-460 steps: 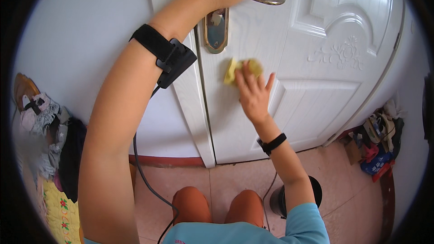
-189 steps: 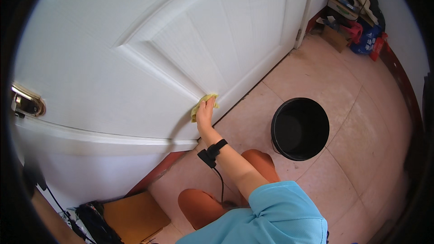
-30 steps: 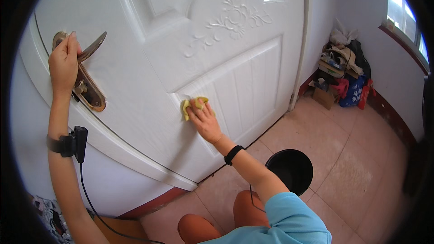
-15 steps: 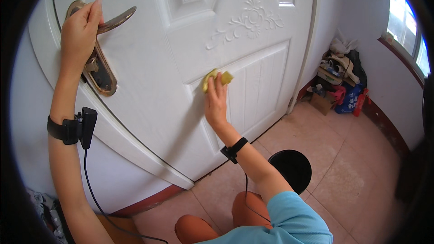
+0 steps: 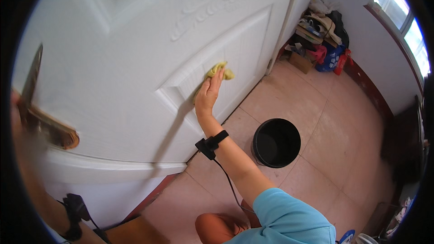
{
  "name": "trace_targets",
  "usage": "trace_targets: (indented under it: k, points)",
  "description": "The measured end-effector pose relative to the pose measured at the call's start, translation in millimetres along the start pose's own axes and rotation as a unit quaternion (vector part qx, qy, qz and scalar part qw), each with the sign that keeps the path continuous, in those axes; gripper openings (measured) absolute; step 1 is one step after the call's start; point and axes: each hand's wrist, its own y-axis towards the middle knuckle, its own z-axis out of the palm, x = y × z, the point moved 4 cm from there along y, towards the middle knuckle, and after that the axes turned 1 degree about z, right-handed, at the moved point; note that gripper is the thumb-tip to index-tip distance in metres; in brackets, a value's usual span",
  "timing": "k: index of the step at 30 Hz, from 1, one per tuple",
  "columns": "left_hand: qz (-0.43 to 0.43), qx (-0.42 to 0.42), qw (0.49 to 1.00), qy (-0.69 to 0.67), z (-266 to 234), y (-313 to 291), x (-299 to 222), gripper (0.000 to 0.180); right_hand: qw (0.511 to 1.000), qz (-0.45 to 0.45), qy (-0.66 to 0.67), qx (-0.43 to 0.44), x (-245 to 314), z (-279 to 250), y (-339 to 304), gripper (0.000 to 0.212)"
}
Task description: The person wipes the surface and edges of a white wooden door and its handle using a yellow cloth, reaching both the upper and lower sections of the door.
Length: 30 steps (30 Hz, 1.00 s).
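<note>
With my right hand (image 5: 209,95) I press a crumpled yellow cloth (image 5: 219,70) against the lower recessed panel of the white door (image 5: 117,104). Its fingers lie closed over the cloth, which bulges out past the fingertips. My left hand (image 5: 16,108) is at the far left rim, dark, blurred and partly cut off. It is closed around the base of the bronze-coloured door handle (image 5: 32,79), whose lever sticks out beyond it. Black bands with small boxes and cables sit on both my wrists.
A black bucket (image 5: 276,142) stands on the pink tiled floor (image 5: 316,122), right of my right forearm. Bags and boxes (image 5: 318,34) are piled in the far corner beyond the door. A window (image 5: 402,13) is at upper right, and a dark piece of furniture (image 5: 402,140) at the right edge.
The view has swung, shifting the door handle and my left hand to the left rim and bringing the whole bucket into sight. My right hand and the cloth are lower on the door panel.
</note>
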Motion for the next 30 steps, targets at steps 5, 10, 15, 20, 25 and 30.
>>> trace_targets:
  k: [5, 10, 15, 20, 25, 30]
  points:
    - [-0.077, -0.036, 0.980, 0.181, -16.8, -7.0, 58.6, 0.030, 0.912, 0.357, -0.177, 0.101, -85.4, -22.2, -30.4, 0.039]
    - [-0.017, 0.033, 0.999, 0.034, 12.7, 16.7, -0.8, 0.013, 0.752, 0.575, 0.185, 0.263, -65.2, -99.6, -96.2, 0.022]
    - [0.072, 0.048, 0.991, 0.101, 8.9, 19.3, -15.7, 0.012, 0.702, 0.663, 0.183, 0.186, 17.7, -225.6, -104.0, 0.027]
    - [0.076, 0.085, 0.991, 0.072, 13.3, 22.8, -26.9, 0.013, 0.741, 0.650, 0.167, 0.012, 87.2, -350.8, -64.6, 0.027]
    - [0.045, 0.092, 0.991, 0.085, 15.1, 22.5, -32.9, 0.013, 0.762, 0.611, 0.207, -0.066, 157.2, -415.2, -3.9, 0.028]
    - [0.015, 0.129, 0.986, 0.108, 10.9, 22.8, -28.7, 0.012, 0.743, 0.630, 0.212, -0.074, 172.7, -464.8, 43.9, 0.030]
